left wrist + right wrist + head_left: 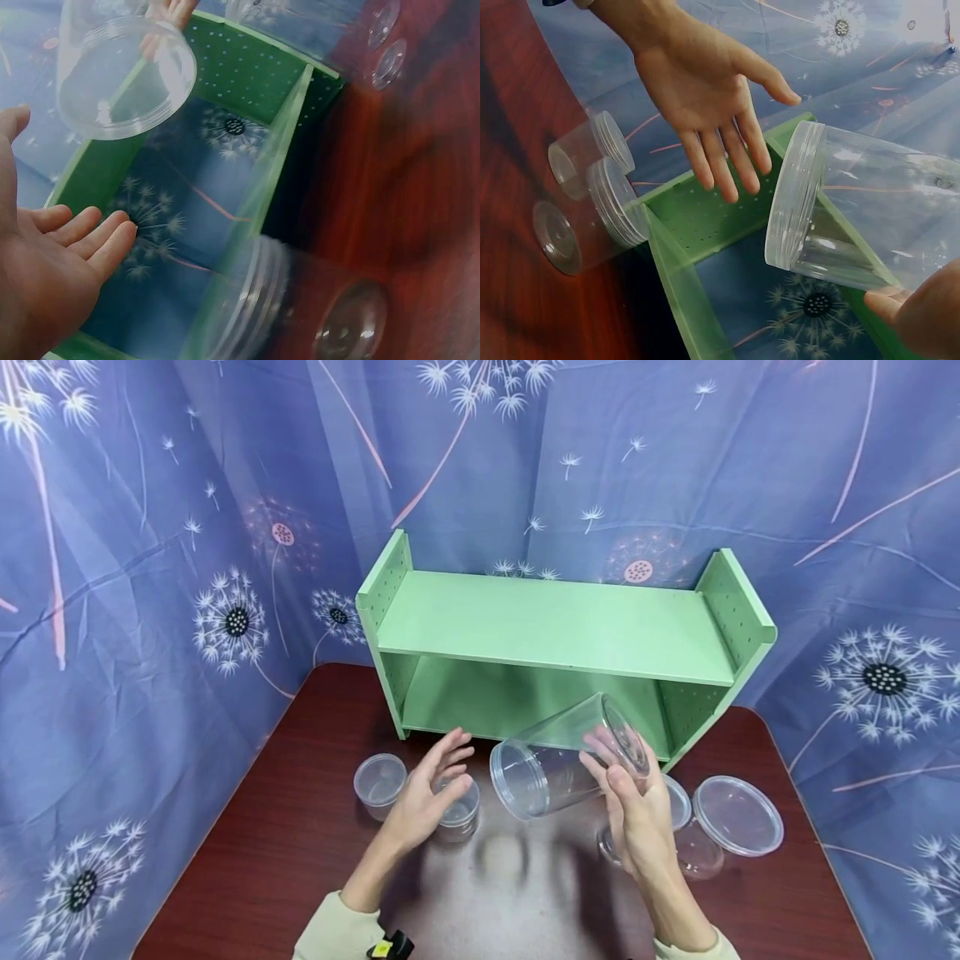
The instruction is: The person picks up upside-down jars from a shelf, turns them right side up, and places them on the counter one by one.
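Observation:
A large clear plastic jar (pixel 558 768) with a ribbed lid is tilted on its side in the air, lid end toward the left. My right hand (pixel 637 810) grips it near its base, the fingers seen through the clear wall. To the left, my left hand (pixel 423 797) is held up with fingers spread and nothing in it; in the right wrist view its palm (pixel 705 90) faces the jar's lid (pixel 793 196) across a gap. Below and beside the left hand stand two smaller lidded clear jars, one at the left (pixel 380 781) and one partly hidden behind the fingers (pixel 459 814).
A green two-level shelf (pixel 555 625) stands at the back of the dark red table (pixel 247 877). More clear jars stand on the right, one with a wide lid (pixel 738 816), partly behind the right hand. A blue dandelion-print curtain (pixel 285 460) hangs behind and at the sides.

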`<state>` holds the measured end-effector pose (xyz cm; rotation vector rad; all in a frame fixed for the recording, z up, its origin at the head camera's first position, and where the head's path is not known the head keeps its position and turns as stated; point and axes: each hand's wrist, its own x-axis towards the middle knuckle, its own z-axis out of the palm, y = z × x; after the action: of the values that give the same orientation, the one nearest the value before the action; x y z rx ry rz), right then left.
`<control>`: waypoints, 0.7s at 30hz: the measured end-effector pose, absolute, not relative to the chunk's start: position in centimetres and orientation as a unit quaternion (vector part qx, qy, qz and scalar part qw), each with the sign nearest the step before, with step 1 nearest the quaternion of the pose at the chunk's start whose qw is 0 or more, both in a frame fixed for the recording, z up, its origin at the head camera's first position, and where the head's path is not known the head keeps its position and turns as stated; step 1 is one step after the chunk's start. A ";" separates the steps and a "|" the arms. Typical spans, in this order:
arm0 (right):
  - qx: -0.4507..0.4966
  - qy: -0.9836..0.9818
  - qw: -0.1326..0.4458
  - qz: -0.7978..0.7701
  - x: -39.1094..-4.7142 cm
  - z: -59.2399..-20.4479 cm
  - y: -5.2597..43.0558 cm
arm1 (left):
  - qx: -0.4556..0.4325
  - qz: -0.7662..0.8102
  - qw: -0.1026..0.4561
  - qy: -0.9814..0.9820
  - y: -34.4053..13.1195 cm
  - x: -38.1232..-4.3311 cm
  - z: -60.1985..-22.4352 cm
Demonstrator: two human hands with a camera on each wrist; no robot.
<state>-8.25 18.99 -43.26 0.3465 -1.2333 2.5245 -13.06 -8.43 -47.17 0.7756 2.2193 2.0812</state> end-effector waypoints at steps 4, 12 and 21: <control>0.115 -0.439 0.149 0.879 -8.0 -43.6 18.6 | 0.257 0.674 0.023 0.692 -7.8 -12.6 -48.2; 0.108 -0.443 0.145 0.878 -7.7 -44.3 17.7 | 0.263 0.679 0.099 0.678 -7.1 -11.6 -49.6; 0.111 -0.426 0.140 0.887 -7.6 -44.8 16.8 | 0.294 0.703 0.118 0.636 -6.5 -11.4 -50.6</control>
<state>-7.56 16.83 -44.82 0.3216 -1.2310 2.5625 -11.38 -6.49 -50.65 0.8601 1.8618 2.0577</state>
